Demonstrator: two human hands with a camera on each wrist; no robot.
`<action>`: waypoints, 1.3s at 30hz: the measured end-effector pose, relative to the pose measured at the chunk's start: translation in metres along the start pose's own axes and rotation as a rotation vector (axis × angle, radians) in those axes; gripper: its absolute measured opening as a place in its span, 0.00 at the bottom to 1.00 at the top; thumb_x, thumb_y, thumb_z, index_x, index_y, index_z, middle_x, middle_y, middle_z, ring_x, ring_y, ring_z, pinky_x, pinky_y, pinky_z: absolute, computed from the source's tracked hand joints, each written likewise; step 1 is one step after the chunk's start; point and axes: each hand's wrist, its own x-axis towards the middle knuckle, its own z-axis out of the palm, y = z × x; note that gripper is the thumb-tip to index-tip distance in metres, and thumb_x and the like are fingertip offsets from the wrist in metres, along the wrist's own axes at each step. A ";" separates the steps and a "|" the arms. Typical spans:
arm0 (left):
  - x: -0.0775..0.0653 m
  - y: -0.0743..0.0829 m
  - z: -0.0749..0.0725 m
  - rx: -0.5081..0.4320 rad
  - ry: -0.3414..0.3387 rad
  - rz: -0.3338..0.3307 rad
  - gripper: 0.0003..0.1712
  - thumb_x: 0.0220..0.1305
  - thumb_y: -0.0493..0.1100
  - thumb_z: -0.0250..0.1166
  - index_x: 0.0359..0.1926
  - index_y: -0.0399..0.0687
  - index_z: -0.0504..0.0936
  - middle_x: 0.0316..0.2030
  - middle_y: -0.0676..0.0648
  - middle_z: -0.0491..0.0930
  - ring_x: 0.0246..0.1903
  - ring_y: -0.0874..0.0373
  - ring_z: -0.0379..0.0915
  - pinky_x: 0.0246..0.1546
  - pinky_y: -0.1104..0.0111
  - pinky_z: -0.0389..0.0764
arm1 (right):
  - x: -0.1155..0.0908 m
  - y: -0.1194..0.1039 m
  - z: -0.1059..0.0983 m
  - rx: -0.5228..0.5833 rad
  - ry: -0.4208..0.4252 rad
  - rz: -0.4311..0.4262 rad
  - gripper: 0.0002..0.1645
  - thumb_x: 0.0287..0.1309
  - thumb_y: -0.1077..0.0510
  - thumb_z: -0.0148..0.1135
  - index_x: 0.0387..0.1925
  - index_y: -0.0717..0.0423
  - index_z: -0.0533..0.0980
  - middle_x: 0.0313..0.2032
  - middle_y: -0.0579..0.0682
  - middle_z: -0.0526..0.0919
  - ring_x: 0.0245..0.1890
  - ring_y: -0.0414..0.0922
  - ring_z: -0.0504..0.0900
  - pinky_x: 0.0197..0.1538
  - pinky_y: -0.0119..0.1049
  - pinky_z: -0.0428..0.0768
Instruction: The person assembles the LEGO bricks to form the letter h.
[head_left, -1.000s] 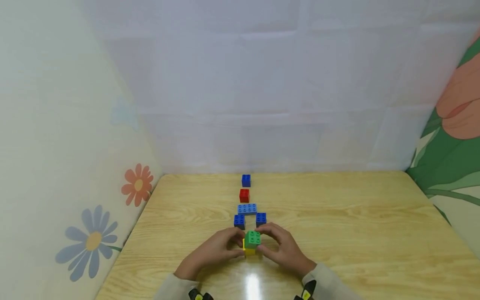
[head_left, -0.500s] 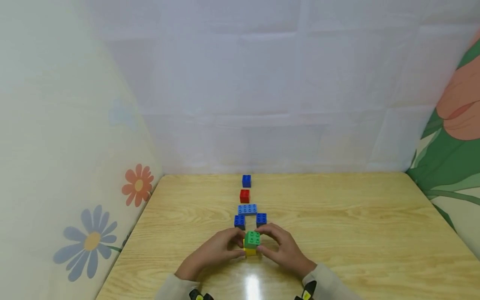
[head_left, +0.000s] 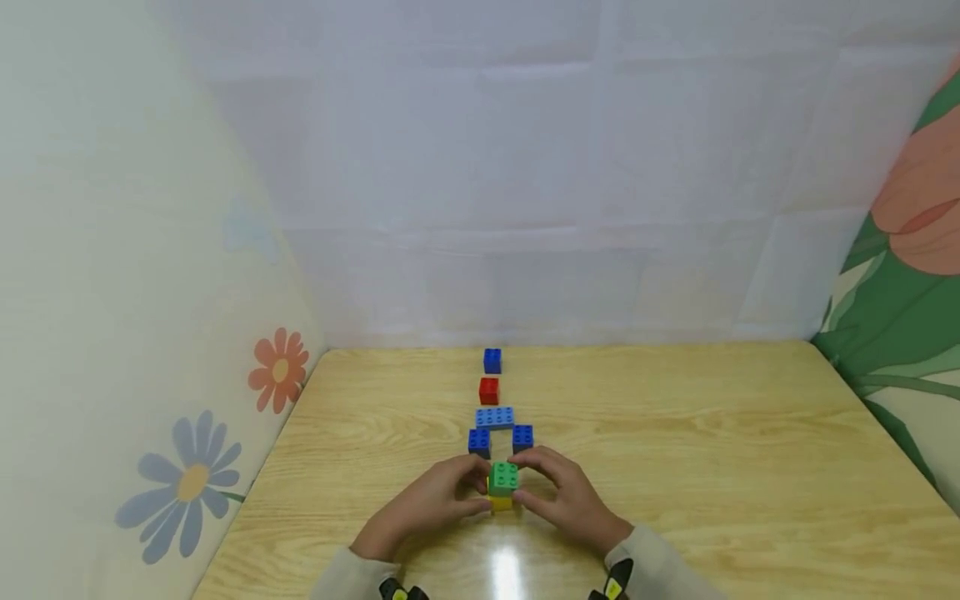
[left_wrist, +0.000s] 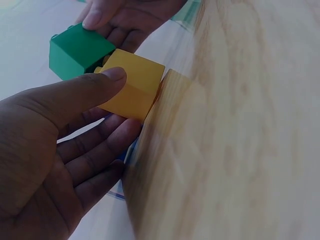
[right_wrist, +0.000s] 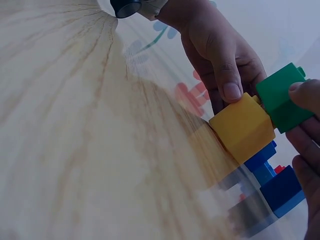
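Left hand (head_left: 431, 502) pinches the yellow brick (head_left: 501, 504) on the table (head_left: 690, 433), right hand (head_left: 567, 502) pinches the green brick (head_left: 505, 477), kinda crooked on top, both bricks smack between the hands

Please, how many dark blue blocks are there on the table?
3. The far dark blue block stands behind the red block; the left dark blue block and the right dark blue block stand apart on the near side of the light blue block.

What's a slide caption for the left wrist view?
Left hand pinches yellow building brick on wood-grain tabletop; right hand holds green building brick over the yellow one's studs.
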 end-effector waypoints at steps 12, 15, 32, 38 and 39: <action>0.001 0.000 0.001 0.016 0.009 0.028 0.24 0.60 0.54 0.70 0.53 0.52 0.76 0.43 0.59 0.79 0.44 0.66 0.77 0.48 0.69 0.79 | 0.000 0.013 0.003 -0.053 -0.003 -0.018 0.23 0.59 0.62 0.67 0.56 0.56 0.75 0.53 0.46 0.78 0.56 0.44 0.76 0.59 0.47 0.76; 0.001 0.000 0.001 0.016 0.007 0.031 0.24 0.60 0.54 0.70 0.54 0.52 0.76 0.43 0.59 0.79 0.44 0.66 0.77 0.48 0.69 0.79 | -0.001 0.025 0.005 -0.069 -0.006 -0.015 0.24 0.60 0.59 0.67 0.57 0.56 0.75 0.54 0.44 0.78 0.57 0.44 0.75 0.59 0.48 0.76; 0.000 0.000 0.001 -0.007 0.002 0.022 0.24 0.60 0.55 0.69 0.55 0.55 0.77 0.43 0.61 0.79 0.43 0.67 0.77 0.49 0.69 0.78 | -0.001 0.042 0.004 -0.063 -0.024 -0.026 0.25 0.63 0.50 0.64 0.59 0.52 0.74 0.56 0.45 0.77 0.58 0.41 0.74 0.59 0.41 0.76; 0.000 0.000 0.001 -0.013 0.005 0.036 0.24 0.60 0.56 0.69 0.54 0.56 0.77 0.43 0.62 0.79 0.43 0.66 0.77 0.50 0.68 0.78 | -0.001 0.043 0.006 -0.118 0.003 -0.079 0.24 0.61 0.56 0.66 0.59 0.53 0.75 0.54 0.45 0.79 0.56 0.43 0.76 0.57 0.43 0.77; 0.000 0.000 0.002 -0.012 0.006 0.040 0.24 0.60 0.56 0.69 0.54 0.57 0.77 0.43 0.62 0.79 0.43 0.66 0.77 0.49 0.68 0.78 | -0.001 0.044 0.006 -0.128 0.009 -0.090 0.24 0.61 0.57 0.66 0.59 0.54 0.75 0.54 0.47 0.79 0.56 0.44 0.76 0.57 0.44 0.78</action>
